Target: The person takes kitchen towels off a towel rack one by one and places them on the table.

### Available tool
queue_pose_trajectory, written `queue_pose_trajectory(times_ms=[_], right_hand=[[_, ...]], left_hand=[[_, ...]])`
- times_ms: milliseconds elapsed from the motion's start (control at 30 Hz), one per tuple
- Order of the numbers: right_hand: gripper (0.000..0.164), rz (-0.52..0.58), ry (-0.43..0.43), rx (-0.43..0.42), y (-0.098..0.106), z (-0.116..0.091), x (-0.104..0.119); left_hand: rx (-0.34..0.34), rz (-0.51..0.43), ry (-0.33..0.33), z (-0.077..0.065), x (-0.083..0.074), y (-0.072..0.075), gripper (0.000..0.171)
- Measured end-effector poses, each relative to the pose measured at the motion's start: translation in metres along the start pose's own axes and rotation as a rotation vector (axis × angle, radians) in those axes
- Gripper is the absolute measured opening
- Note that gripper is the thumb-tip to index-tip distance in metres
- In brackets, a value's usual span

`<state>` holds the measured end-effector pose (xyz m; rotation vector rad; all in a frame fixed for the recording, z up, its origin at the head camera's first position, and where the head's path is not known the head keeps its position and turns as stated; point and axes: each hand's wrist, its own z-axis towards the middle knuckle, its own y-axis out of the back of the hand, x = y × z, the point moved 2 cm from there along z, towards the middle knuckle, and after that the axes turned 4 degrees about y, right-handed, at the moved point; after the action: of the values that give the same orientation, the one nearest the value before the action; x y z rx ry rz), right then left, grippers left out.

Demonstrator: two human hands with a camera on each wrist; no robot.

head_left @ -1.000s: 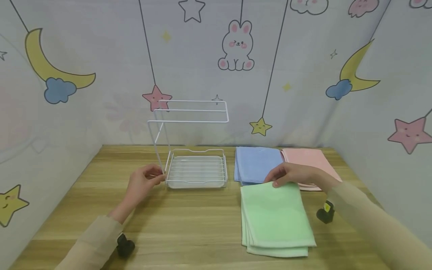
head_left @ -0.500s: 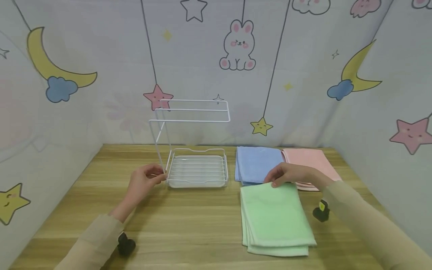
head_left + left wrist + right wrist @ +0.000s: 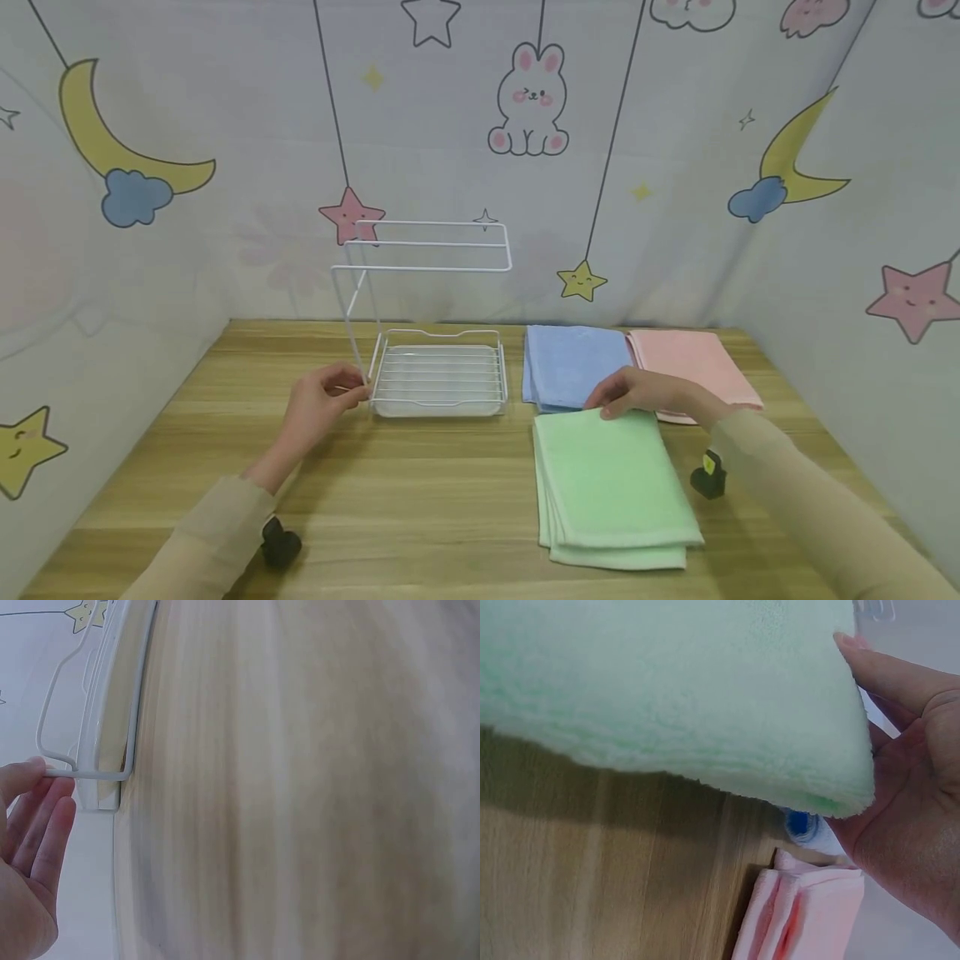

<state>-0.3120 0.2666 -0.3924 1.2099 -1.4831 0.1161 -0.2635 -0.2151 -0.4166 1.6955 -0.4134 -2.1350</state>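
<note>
A white wire rack [image 3: 422, 268] with a tray in its base stands at the back, left of centre. My left hand [image 3: 322, 400] pinches the rack's wire frame near its lower left front corner; the left wrist view shows thumb and fingertips on that wire [image 3: 90, 774]. On the right, my right hand [image 3: 648, 390] grips the far edge of a folded green towel [image 3: 611, 483], thumb on the near face. The right wrist view shows the towel's held edge raised off the table, with the fingers behind it partly hidden.
Behind the green towel lie a folded blue towel [image 3: 576, 367] and, to its right, a folded pink towel [image 3: 693, 362]. The wooden table [image 3: 420, 500] meets a printed cloth wall [image 3: 442, 167] at its back edge.
My right hand and forearm have shifted very slightly left and down, with the green towel's top edge following a little. The left hand keeps its hold on the rack.
</note>
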Motion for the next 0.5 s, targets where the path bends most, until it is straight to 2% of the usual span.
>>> queue_pose_trajectory(times_ms=[500], right_hand=[[0.030,0.028,-0.015,-0.016,-0.0016,-0.0015,-0.0018]], left_hand=[[-0.002,0.016,0.001,-0.0004,-0.0007,0.0004,0.018]])
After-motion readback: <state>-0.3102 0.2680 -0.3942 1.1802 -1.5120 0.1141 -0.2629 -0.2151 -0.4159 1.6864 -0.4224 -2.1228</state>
